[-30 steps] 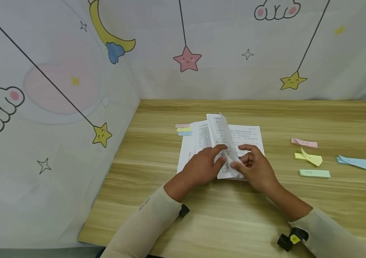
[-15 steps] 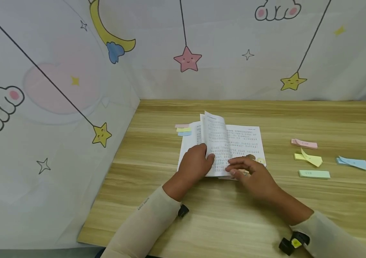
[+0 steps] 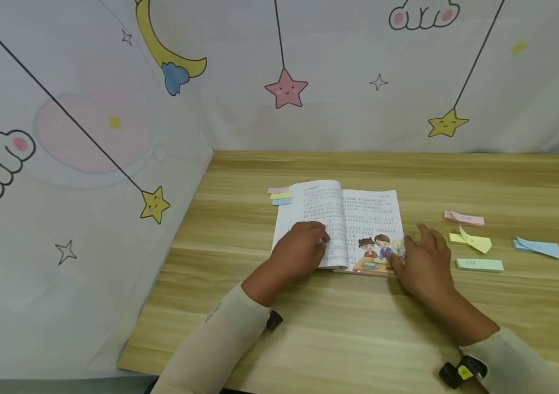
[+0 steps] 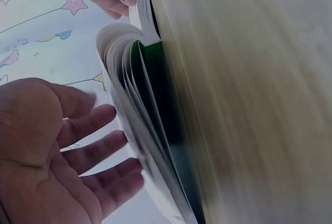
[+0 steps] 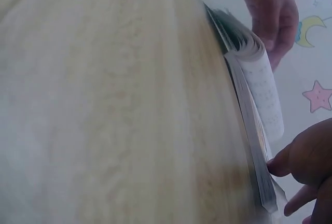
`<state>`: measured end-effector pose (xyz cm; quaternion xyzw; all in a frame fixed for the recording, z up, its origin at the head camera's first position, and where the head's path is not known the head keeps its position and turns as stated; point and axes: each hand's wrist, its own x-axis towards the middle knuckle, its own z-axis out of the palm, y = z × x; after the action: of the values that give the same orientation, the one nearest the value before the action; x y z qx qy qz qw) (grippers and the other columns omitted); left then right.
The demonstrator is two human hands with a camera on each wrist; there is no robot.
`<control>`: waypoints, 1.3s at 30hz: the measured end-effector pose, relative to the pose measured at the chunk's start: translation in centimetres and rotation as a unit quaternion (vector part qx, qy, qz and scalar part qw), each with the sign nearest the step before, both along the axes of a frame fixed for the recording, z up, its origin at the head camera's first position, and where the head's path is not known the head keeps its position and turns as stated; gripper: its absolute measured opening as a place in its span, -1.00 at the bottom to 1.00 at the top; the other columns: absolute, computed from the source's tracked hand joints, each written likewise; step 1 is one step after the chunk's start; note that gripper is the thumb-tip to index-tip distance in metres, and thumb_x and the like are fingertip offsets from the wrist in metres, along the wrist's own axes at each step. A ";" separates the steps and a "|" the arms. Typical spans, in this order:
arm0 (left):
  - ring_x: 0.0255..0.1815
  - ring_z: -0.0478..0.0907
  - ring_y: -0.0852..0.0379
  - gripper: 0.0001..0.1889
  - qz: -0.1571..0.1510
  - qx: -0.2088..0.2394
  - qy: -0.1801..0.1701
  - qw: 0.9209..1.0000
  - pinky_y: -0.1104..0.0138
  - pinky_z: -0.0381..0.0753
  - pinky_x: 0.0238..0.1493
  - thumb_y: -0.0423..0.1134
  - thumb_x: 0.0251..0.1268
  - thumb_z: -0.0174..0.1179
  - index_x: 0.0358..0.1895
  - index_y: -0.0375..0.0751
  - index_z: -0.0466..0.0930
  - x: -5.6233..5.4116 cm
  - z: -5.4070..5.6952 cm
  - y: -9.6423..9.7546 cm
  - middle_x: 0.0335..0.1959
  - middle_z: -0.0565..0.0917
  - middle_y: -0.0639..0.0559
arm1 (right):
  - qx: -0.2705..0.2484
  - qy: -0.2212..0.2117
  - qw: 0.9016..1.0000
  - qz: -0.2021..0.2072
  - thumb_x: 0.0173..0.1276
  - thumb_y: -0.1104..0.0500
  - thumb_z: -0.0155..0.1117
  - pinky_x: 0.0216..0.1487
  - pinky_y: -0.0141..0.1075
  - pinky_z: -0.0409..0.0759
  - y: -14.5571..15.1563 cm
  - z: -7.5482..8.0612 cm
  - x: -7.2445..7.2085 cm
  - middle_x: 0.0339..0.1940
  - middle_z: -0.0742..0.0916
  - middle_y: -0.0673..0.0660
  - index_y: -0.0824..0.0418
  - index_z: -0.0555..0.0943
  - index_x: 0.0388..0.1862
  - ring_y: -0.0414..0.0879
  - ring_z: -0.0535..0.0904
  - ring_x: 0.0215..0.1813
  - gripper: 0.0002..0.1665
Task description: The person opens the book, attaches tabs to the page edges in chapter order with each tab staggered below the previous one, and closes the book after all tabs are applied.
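Resting the left hand [image 3: 300,245] on the left page [image 3: 320,205] of the book [image 3: 342,232], with fingers lightly bent, gripping nothing. Spreading the right hand [image 3: 424,268] at the lower right edge, with thumb on the right page [image 3: 368,216] beside the printed picture [image 3: 377,256] of children; cannot quite tell, with the right wrist view so dim, whether pinching a corner there.

Looks like settling the spread flat on the table [image 3: 329,334]. To do it well, press with flat fingers close to the spine, over the bulge of paper; stroke outward from there, not inward from the loose edge; bear lightly on the right to spare the corner, and steer clear of the coloured tabs [image 3: 281,196] at the upper left.

From the head, see the full layout, with pink [image 3: 464,219], yellow [image 3: 471,242], blue [image 3: 537,247] and green [image 3: 479,265] strips to the right, apart from the book. From the left wrist, find a gap under the arched pages, hidden from above, with a green surface [image 4: 151,55] inside. From the right wrist, notice the thickness of the page block [image 5: 254,136] and the rounded roll beside the spine. Expect some springback there.
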<state>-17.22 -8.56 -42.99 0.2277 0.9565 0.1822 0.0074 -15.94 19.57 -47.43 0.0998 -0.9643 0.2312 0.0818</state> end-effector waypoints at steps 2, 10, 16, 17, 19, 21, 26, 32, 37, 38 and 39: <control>0.27 0.54 0.02 -0.73 0.007 0.017 -0.030 0.999 0.21 0.50 0.24 -0.10 0.64 0.04 0.04 -0.13 0.68 0.0 0.1 0.1 0.18 0.66 0.04 | -0.005 0.033 0.999 0.000 0.30 0.12 0.43 0.21 0.46 0.08 -0.3 0.0 0.2 0.38 0.33 0.63 0.65 0.56 0.13 0.59 0.15 0.38 -0.35; 0.06 0.68 0.00 -0.12 0.099 0.076 -0.105 0.987 0.06 0.63 -0.08 0.44 0.50 -0.19 0.56 -0.21 0.13 -0.1 0.2 0.5 0.16 0.68 -0.09 | -0.086 0.025 0.959 0.268 0.35 0.01 0.47 0.36 0.31 0.17 -2.9 0.5 1.4 0.54 0.37 0.26 0.12 0.35 0.57 0.33 0.24 0.50 -0.14; -0.03 0.65 -0.09 -0.09 0.173 0.022 -0.042 0.984 0.11 0.62 -0.32 -0.03 0.35 0.35 0.61 -0.22 0.02 -0.2 -0.1 0.7 0.13 0.62 -0.23 | -0.097 0.065 0.966 0.231 0.36 0.13 0.45 0.35 0.18 0.24 -3.3 0.7 1.4 0.38 0.53 0.27 0.30 0.59 0.30 0.28 0.33 0.42 -0.43; 0.08 0.60 -0.14 -0.12 0.174 0.012 -0.026 0.984 0.09 0.63 -0.27 -0.13 0.33 0.37 0.61 -0.18 0.07 -0.1 -0.2 0.6 0.20 0.55 -0.27 | -0.086 0.066 0.977 0.181 0.36 0.14 0.44 0.36 0.21 0.22 -3.0 0.7 1.1 0.38 0.50 0.37 0.40 0.57 0.27 0.35 0.29 0.43 -0.43; 0.27 0.46 -0.20 -0.24 0.159 -0.005 0.006 0.987 0.05 0.62 -0.11 -0.29 0.28 0.36 0.54 -0.06 0.28 0.0 -0.3 0.5 0.32 0.44 -0.29 | -0.052 0.048 0.994 0.084 0.36 0.12 0.42 0.37 0.30 0.15 -2.2 0.6 0.6 0.39 0.39 0.55 0.59 0.51 0.23 0.48 0.17 0.45 -0.34; 0.40 0.32 -0.22 -0.41 0.121 -0.026 0.031 0.992 0.02 0.59 0.04 -0.41 0.25 0.32 0.37 0.05 0.54 0.1 -0.2 0.3 0.38 0.39 -0.24 | -0.013 0.008 1.000 0.018 0.35 0.08 0.41 0.35 0.39 0.06 -1.3 0.5 0.3 0.41 0.25 0.67 0.72 0.43 0.20 0.58 0.04 0.45 -0.23; 0.33 0.46 -0.06 -0.64 0.042 -0.037 0.031 0.998 0.15 0.57 0.11 -0.52 0.25 0.18 -0.05 0.01 0.75 0.4 0.1 0.5 0.23 0.59 0.03 | 0.023 -0.026 0.999 0.000 0.36 0.05 0.40 0.29 0.45 0.05 -0.2 0.2 0.4 0.43 0.21 0.68 0.72 0.52 0.06 0.61 0.01 0.44 -0.30; 0.20 0.56 0.01 -0.62 0.050 0.022 -0.033 0.998 0.16 0.59 0.06 0.06 0.65 -0.04 0.06 -0.09 0.66 0.3 0.1 0.9 0.14 0.66 0.05 | 0.012 0.049 0.997 0.055 0.26 0.12 0.52 0.29 0.40 0.15 -1.0 0.2 0.8 0.42 0.33 0.58 0.60 0.54 0.22 0.55 0.15 0.43 -0.28; 0.06 0.65 0.01 -0.18 0.097 0.067 -0.082 0.990 0.09 0.62 -0.08 0.41 0.52 -0.19 0.49 -0.21 0.27 0.2 0.4 1.0 0.10 0.68 -0.09 | -0.068 0.033 0.959 0.272 0.39 0.06 0.44 0.36 0.18 0.31 -2.4 0.6 1.6 0.50 0.44 0.19 0.13 0.40 0.54 0.21 0.31 0.49 -0.21; 0.01 0.67 0.00 -0.15 0.106 0.061 -0.082 0.989 0.10 0.63 -0.13 0.37 0.52 -0.09 0.55 -0.23 0.14 0.1 0.4 1.1 0.07 0.69 -0.12 | -0.087 0.019 0.950 0.300 0.43 0.08 0.41 0.34 0.11 0.38 -2.5 0.7 1.8 0.48 0.49 0.11 0.09 0.39 0.55 0.13 0.37 0.47 -0.24; -0.05 0.69 0.00 -0.11 0.114 0.057 -0.078 0.989 0.11 0.63 -0.18 0.31 0.50 0.03 0.60 -0.26 0.02 0.1 0.3 1.1 0.04 0.70 -0.15 | -0.102 0.013 0.945 0.309 0.47 0.11 0.36 0.29 0.06 0.43 -2.6 0.8 1.9 0.44 0.53 0.06 0.08 0.40 0.54 0.07 0.44 0.42 -0.29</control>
<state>-17.09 -7.48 -42.64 0.1023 0.9606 0.2537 0.0485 -14.05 16.99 -46.66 0.3871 -0.8562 0.3410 0.0285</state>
